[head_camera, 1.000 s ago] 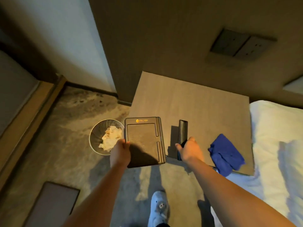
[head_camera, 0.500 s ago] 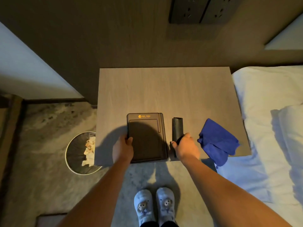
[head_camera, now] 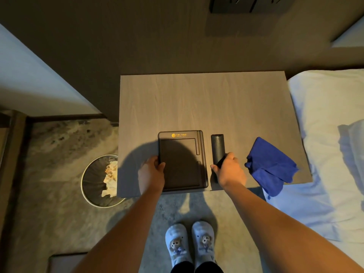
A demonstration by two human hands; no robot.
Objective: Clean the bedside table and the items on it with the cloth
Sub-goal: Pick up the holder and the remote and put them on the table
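Dim lamplight falls on the bedside table (head_camera: 197, 103), whose back half lies bare; the left hand (head_camera: 150, 174) grips the dark tray (head_camera: 182, 162) by its left rim, the right hand (head_camera: 230, 170) is wrapped round the black remote (head_camera: 217, 147); the blue cloth (head_camera: 270, 164) lies untouched at the front right corner, partly overhanging, so a nudge might drop it; the tray seems close to the front edge too.

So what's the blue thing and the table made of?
The blue cloth looks like soft fabric, maybe microfibre: it lies crumpled in floppy folds. The bedside table looks like matte wood or wood-look laminate: grain lines run across its top.
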